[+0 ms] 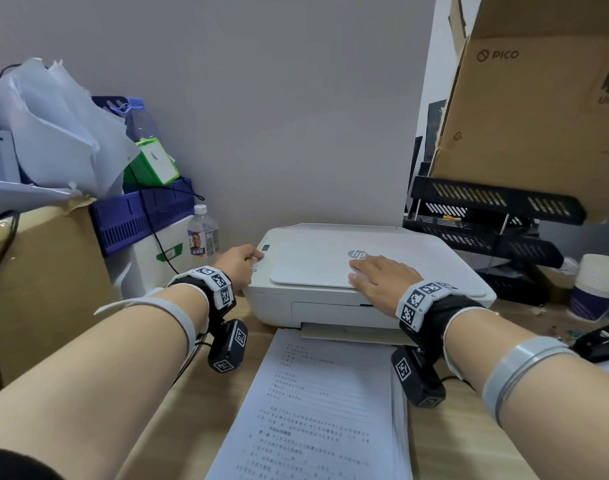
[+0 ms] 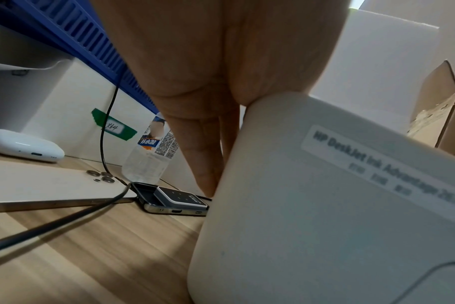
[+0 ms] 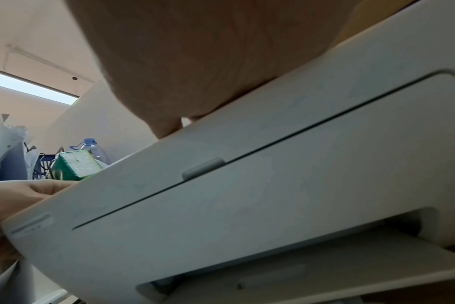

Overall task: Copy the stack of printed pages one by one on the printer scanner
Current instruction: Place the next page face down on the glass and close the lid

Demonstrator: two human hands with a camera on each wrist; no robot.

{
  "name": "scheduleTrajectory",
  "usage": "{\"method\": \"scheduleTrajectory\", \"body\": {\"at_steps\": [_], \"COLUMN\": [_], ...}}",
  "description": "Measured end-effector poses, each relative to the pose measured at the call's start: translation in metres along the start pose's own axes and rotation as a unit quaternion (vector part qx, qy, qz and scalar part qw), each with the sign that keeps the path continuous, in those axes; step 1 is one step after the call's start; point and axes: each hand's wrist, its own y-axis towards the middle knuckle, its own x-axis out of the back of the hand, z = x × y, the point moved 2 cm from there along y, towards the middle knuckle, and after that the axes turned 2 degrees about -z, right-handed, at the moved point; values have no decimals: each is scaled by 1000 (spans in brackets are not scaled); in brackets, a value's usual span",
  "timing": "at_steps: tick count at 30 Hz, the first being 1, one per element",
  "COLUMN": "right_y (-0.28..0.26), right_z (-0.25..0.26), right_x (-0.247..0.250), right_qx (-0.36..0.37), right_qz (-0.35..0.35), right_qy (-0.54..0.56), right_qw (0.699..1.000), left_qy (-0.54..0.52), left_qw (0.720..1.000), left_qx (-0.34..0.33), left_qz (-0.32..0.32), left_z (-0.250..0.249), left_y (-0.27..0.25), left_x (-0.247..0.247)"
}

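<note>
A white HP printer (image 1: 330, 292) stands on the wooden desk with its scanner lid (image 1: 310, 265) down. My right hand (image 1: 379, 278) lies flat on the lid's front right part, fingers straight, beside the logo; in the right wrist view the palm (image 3: 195, 61) rests on the printer's (image 3: 247, 195) top edge. My left hand (image 1: 240, 265) is at the printer's left front corner, one finger touching the control strip. The left wrist view shows its fingers (image 2: 200, 144) running straight down the printer's (image 2: 325, 205) left side. A stack of printed pages (image 1: 316, 410) lies in front of the printer.
A water bottle (image 1: 203, 233), a blue crate (image 1: 140, 216) and a cardboard box (image 1: 43, 271) crowd the left. A phone (image 2: 174, 203), a cable (image 2: 65, 222) and an earbud case (image 2: 23, 146) lie left of the printer. Black trays (image 1: 486, 216), paper cups (image 1: 597, 285) stand right.
</note>
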Motion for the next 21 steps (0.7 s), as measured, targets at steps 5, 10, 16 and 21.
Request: {"method": "scheduleTrajectory", "body": {"at_steps": [5, 10, 16, 21], "right_y": [-1, 0, 0, -1], "right_z": [1, 0, 0, 0], "right_x": [-1, -1, -1, -1], "right_qx": [-3, -2, -3, -3], "right_qz": [3, -1, 2, 2], "right_qy": [2, 1, 2, 0], "right_qw": [1000, 1000, 1000, 1000], "left_qy": [4, 18, 12, 3], "left_qw": [1000, 1000, 1000, 1000], "left_qx": [4, 0, 7, 6], "left_qz": [4, 8, 7, 5], "left_z": [2, 2, 5, 4], "left_y": [2, 4, 4, 4], "left_x": [0, -1, -2, -1]}}
